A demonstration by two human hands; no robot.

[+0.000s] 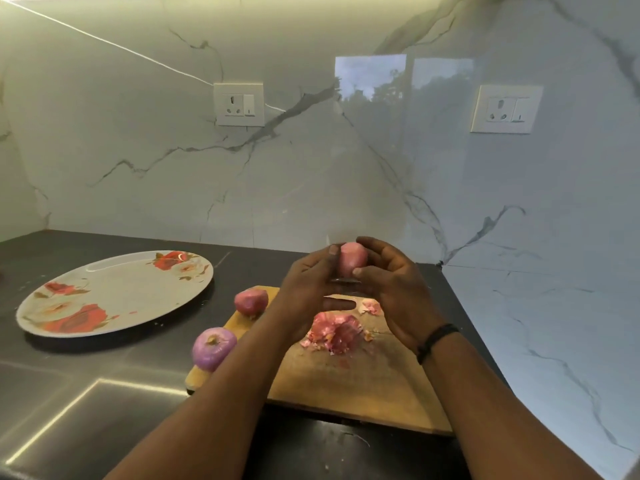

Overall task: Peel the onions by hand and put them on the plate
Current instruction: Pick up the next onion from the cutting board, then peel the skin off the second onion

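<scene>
Both hands are raised above the wooden cutting board (346, 382) and they meet around one pink onion (352, 259). On the right side, the right hand (391, 289) grips this onion, with the fingers curled behind it and the thumb pressed on its front lower part. Opposite to it, the left hand (308, 285) touches the onion from the left, its thumb tip lies against the upper side and its fingers are curled under; one finger points to the right below the onion. Something thin and dark shows between the two hands just under the onion, but I cannot tell what it is. A dark band (437, 341) goes around the right wrist. On the board, under the hands, lies a heap of pink onion skins (334, 332), and some smaller pieces are near it. A second onion (251, 301) sits at the far left corner of the board. A third onion (214, 348), more purple and with its root end up, rests at the left edge of the board, partly over the dark counter (86, 393). Left of the board, well apart from the hands, stands a white plate (114, 289) with red flowers painted on it, and no onion lies on it. Behind everything is a marble wall (311, 168) with two sockets.
</scene>
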